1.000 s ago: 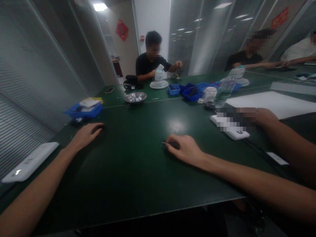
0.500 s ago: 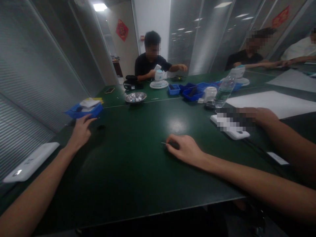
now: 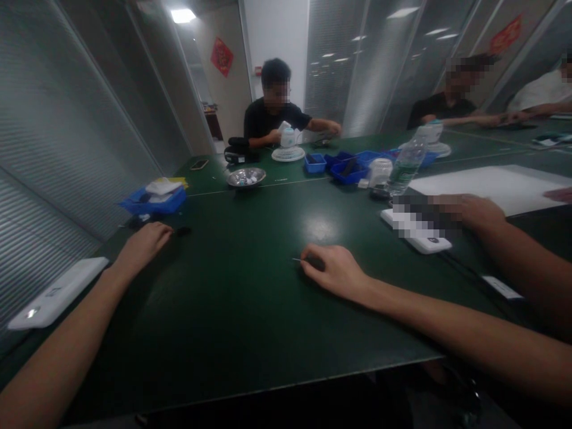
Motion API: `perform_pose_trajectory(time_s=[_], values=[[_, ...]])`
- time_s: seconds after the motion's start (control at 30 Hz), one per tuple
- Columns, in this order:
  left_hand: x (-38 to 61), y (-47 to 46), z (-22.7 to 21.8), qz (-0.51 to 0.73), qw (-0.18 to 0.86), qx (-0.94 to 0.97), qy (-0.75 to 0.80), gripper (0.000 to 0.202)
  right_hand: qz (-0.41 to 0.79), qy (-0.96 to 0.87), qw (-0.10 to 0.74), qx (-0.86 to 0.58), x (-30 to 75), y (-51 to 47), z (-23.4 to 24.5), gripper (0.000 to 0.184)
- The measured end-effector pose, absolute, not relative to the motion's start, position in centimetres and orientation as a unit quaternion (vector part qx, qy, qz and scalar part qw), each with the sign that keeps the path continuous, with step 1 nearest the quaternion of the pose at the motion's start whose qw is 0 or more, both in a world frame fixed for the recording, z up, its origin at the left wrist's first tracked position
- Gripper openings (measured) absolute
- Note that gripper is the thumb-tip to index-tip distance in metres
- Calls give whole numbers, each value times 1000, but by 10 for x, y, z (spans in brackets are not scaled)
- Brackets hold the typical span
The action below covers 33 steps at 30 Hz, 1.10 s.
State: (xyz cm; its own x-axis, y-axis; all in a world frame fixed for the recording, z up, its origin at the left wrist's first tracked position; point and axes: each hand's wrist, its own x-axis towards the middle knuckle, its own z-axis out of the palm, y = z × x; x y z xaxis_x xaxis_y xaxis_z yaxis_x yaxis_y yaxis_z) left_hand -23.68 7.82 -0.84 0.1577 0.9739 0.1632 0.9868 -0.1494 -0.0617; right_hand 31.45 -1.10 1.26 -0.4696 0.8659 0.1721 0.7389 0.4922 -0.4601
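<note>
On the green table (image 3: 232,310), my right hand (image 3: 335,268) rests with its fingers wrapped round a small screwdriver (image 3: 316,261). The dark handle sits inside the fingers and the thin metal shaft points left. Over on the left, my left hand (image 3: 145,245) is low over the tabletop, fingers drawn together. Its fingertips are at the edge of a small black piece (image 3: 183,231); whether they grip it or anything else is hidden. Just beyond that hand stands a blue bin (image 3: 154,206) holding white and yellow items.
White power strips lie at left (image 3: 58,295) and right (image 3: 420,233). A co-worker's arm (image 3: 536,262) reaches in from the right. Farther off are a metal bowl (image 3: 246,177), blue trays (image 3: 351,171), a plastic bottle (image 3: 407,164) and a person (image 3: 274,107) handling a fan (image 3: 288,146).
My left hand has come back from the blue bin, down toward the small black piece, and its spread fingers have closed together. My right hand stays put with the screwdriver.
</note>
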Motion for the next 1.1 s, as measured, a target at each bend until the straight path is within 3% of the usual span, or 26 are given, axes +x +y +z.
perform_pose_trajectory(time_s=[0.17, 0.63, 1.1], values=[[-229, 75, -9, -52, 83, -730, -677, 37, 170, -842, 194, -474, 315, -11, 12, 20], [-205, 71, 5, -230, -4, -637, -736, 36, 153, -848, 208, -463, 315, -9, 6, 19], [-171, 65, 11, -228, -65, -603, -762, 40, 161, -844, 198, -472, 315, -11, 11, 19]])
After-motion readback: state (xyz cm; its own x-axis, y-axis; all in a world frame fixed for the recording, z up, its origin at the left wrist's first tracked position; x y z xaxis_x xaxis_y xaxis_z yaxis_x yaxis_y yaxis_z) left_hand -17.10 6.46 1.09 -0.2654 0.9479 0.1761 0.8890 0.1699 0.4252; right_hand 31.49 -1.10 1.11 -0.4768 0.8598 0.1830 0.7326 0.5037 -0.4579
